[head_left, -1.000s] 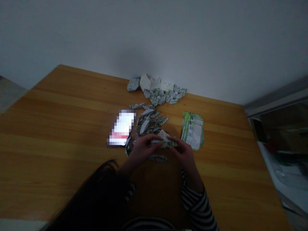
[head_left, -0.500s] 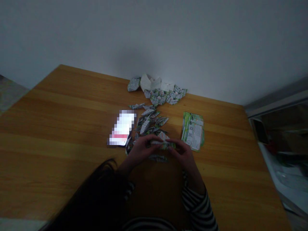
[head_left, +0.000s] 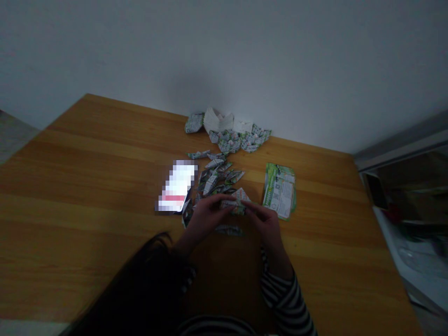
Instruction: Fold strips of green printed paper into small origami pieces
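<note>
Between my two hands is a small printed piece of folded paper (head_left: 238,208), green and white, with a pointed flap standing up at its far side. My left hand (head_left: 207,215) pinches its left end between thumb and fingers. At its right end, my right hand (head_left: 265,223) pinches it with the fingertips. Just beyond my hands lies a heap of folded paper pieces (head_left: 211,183) in the same print. Another folded piece (head_left: 229,229) rests on the table below my hands.
A lit phone (head_left: 178,185) lies left of the heap. Flat green printed leaflets (head_left: 280,191) are stacked at the right. Larger folded paper shapes (head_left: 229,140) stand near the wall. The wooden table (head_left: 105,196) has a shelf with items beyond its right edge.
My right hand's fingers have shifted slightly on the folded paper, and the paper's pointed flap stands a little higher. My left hand keeps its pinch.
</note>
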Tool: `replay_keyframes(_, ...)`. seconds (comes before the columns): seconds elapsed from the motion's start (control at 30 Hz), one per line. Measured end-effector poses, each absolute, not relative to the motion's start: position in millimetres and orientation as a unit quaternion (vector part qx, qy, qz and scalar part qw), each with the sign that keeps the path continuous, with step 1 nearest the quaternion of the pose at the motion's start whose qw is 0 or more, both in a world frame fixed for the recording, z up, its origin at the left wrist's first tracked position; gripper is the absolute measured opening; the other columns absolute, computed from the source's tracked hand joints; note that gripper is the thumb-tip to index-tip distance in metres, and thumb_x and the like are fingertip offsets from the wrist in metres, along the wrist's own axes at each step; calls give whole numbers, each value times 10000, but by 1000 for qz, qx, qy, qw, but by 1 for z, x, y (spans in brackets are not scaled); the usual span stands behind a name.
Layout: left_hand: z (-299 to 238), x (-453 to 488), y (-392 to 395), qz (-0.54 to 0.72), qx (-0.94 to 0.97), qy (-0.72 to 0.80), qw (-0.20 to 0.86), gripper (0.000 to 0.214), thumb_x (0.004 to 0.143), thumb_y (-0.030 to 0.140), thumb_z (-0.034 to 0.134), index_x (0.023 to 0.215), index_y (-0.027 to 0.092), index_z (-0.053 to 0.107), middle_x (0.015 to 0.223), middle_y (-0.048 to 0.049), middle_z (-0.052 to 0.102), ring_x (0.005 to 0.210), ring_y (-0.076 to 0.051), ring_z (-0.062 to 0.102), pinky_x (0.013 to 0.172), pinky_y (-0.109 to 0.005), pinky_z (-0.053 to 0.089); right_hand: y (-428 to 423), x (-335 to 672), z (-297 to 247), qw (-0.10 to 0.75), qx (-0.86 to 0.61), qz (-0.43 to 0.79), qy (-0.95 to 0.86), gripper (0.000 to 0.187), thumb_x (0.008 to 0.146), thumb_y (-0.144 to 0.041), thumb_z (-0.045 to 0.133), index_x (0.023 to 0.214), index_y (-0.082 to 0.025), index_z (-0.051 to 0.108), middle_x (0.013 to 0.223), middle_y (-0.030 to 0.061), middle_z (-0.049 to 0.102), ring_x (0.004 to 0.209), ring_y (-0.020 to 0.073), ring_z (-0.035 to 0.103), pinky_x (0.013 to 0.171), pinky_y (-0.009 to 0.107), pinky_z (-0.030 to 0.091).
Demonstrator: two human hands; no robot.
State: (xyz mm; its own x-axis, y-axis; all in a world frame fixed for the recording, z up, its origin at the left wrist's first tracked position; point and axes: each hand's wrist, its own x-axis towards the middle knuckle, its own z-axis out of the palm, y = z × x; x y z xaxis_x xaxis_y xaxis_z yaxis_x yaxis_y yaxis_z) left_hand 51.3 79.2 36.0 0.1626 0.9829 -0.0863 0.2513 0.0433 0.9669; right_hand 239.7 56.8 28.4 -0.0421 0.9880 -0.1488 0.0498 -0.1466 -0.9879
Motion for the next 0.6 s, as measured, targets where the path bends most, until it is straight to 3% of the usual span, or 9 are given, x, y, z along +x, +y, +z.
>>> replay_keyframes(0.2,35,53,79,412,573,506,496,264,736,255,750,990,182,754,983,-59,762,880,-200,696,791,-281,543,55,237,24,454,-554,522,-464,294,750,-261,729,1043,-250,744,1024,32,759,939,249,706,858,399,550)
replay_keyframes(0.33,38,52,79,407,533,515,534,311,684,234,785,985,157,763,950,-71,776,839,-220,718,771,-289,563,56,241,24,445,-556,498,-496,272,743,-232,734,1013,-254,757,982,24,768,903,233,713,839,364,553)
replay_keyframes(0.6,39,43,81,369,522,438,631,314,847,261,622,1135,163,701,1112,-73,729,961,-220,696,871,-322,530,57,251,29,440,-551,470,-531,282,765,-214,706,1034,-288,748,1023,8,761,943,231,715,861,364,555)
